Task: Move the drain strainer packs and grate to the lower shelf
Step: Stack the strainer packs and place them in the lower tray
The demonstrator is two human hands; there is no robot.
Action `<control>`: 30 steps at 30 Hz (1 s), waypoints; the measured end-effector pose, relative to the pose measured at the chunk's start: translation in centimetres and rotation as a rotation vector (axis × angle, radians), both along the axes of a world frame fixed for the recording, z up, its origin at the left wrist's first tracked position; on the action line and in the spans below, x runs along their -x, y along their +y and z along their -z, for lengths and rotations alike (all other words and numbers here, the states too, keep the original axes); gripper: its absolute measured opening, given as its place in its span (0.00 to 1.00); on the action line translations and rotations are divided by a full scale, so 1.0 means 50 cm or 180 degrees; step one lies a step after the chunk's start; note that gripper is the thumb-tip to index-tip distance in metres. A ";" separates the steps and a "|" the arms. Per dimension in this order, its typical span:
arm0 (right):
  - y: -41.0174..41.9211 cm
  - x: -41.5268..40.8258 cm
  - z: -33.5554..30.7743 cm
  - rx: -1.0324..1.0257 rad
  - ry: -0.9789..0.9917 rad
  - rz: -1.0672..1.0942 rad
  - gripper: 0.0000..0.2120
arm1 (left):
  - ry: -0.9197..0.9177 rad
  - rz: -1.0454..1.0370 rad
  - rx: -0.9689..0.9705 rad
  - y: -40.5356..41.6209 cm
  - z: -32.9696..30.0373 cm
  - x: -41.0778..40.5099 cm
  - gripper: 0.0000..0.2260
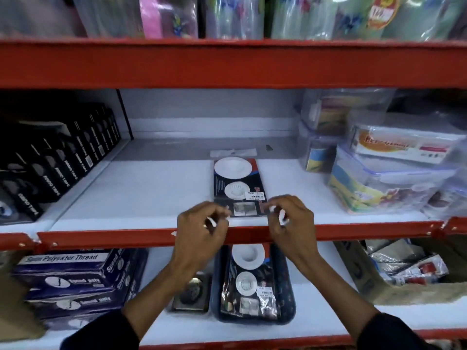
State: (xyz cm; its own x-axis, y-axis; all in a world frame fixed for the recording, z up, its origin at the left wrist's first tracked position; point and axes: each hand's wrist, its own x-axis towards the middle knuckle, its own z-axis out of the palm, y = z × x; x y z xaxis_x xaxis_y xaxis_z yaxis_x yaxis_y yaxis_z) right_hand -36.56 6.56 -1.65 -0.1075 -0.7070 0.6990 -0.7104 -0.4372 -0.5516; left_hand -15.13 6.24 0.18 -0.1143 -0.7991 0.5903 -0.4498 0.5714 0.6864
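Upper pack (237,187): flat glossy card, white round strainers, on white shelf (141,195).
Lower pack (250,281): crinkly plastic, in dark tray (288,294).
Grate (192,294): square metal.
Left hand (199,233), right hand (290,223): fingers curled, holding nothing.

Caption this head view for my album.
Both hands reach for the last strainer pack on the middle shelf.

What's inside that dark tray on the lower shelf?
The dark tray holds a drain strainer pack lying flat. Whether more packs lie under it is hidden.
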 end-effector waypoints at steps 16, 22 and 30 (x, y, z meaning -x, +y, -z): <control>-0.093 0.022 -0.099 -0.2555 -0.2117 -0.0566 0.07 | 0.1215 0.0169 -0.2700 -0.149 -0.052 -0.030 0.21; 0.008 0.082 -0.091 -0.2782 -0.2430 -0.1484 0.16 | 0.1066 0.0974 -0.2871 -0.058 -0.082 -0.063 0.17; 0.107 0.125 0.024 -0.3442 -0.2040 -0.1353 0.17 | 0.0035 0.1006 -0.3125 0.025 0.023 -0.042 0.17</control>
